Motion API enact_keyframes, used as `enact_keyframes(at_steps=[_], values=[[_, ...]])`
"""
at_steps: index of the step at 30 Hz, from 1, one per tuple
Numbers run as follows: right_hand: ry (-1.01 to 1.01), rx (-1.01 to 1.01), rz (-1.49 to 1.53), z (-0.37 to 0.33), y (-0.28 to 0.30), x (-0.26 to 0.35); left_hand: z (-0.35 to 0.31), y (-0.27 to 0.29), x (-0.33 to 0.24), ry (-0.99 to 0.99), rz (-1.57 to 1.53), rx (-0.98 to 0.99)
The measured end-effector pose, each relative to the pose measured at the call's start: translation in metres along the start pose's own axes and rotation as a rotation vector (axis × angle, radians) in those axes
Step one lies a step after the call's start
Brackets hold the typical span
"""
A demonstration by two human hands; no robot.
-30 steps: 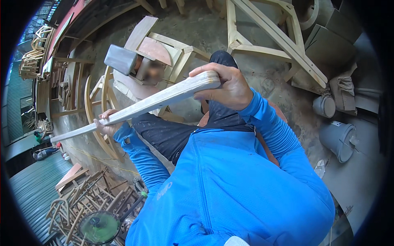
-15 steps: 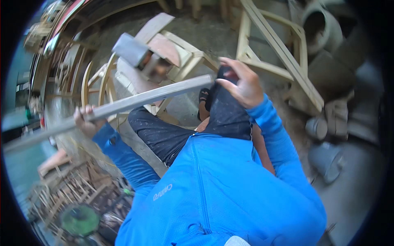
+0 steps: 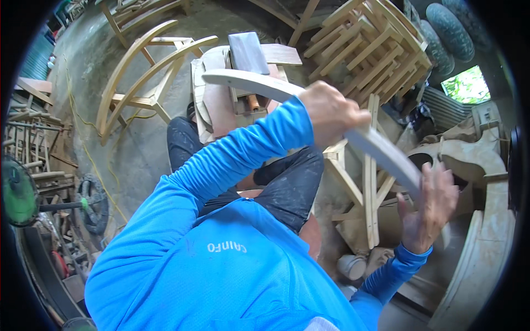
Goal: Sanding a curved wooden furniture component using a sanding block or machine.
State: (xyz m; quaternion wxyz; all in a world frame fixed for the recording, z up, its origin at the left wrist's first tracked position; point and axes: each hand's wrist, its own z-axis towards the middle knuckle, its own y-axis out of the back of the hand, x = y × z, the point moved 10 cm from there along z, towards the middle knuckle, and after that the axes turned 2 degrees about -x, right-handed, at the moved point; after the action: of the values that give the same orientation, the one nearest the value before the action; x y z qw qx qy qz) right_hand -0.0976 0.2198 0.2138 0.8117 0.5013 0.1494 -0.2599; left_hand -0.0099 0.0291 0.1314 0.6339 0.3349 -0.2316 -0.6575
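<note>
A long curved wooden piece point(image 3: 383, 157) slants across in front of me, its smooth pale end at the upper middle. My left hand point(image 3: 334, 110) reaches across my body, its fingers wrapped round the middle of the piece. At the lower right end, my right hand point(image 3: 430, 207) has its fingers stretched out and its thumb apart, with the wood's end against or behind it. Beyond the piece is a low wooden workbench point(image 3: 216, 102), bearing a grey rectangular block point(image 3: 248, 53) and a tool with a brown handle point(image 3: 253, 102), partly hidden.
A curved wooden frame point(image 3: 135, 88) stands at the left on the concrete floor, near a yellow cord point(image 3: 83, 118). Stacked wooden frames point(image 3: 370, 47) fill the upper right. Pale beams point(image 3: 369, 198) lean by my right knee. A large shaped wooden panel point(image 3: 491, 204) stands at the right.
The view has swung to the right. The wooden piece now slants down to the right instead of up. My left hand has crossed over in front of me; my right hand now meets its lower end.
</note>
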Motion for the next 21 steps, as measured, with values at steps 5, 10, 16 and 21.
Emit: enact_keyframes(at_steps=[5,10,16,21], values=[[-0.226,0.3,0.388,-0.034,-0.042,-0.048,0.023,-0.036,-0.006,-0.061,-0.084,0.018],[-0.324,0.299,0.344,-0.002,0.008,-0.064,0.002,-0.014,0.097,0.192,-0.101,-0.192],[-0.193,0.388,0.305,0.039,0.016,-0.034,-0.02,-0.038,0.154,0.347,-0.131,-0.067],[-0.177,0.496,0.449,0.043,-0.028,0.002,-0.042,-0.035,0.193,0.296,-0.037,-0.159]])
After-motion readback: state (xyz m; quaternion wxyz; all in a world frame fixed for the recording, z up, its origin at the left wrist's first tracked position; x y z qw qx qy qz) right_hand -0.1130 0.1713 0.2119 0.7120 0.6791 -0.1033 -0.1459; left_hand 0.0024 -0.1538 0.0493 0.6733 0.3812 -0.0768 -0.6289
